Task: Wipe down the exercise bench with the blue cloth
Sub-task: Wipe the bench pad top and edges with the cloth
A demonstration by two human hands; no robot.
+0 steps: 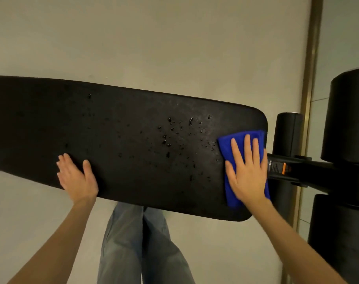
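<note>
A long black padded exercise bench (117, 140) runs across the view from left to right. Several water droplets (174, 136) bead on its right half. The folded blue cloth (225, 144) lies at the bench's right end. My right hand (246, 171) presses flat on the cloth, fingers spread and pointing away from me. My left hand (76, 177) rests flat and empty on the bench's near edge, left of centre.
Black foam rollers (287, 136) and a black frame bar with an orange label (284, 168) stand past the bench's right end. A brass strip (309, 78) runs up the beige floor at right. My legs in grey jeans (137, 242) stand below the bench.
</note>
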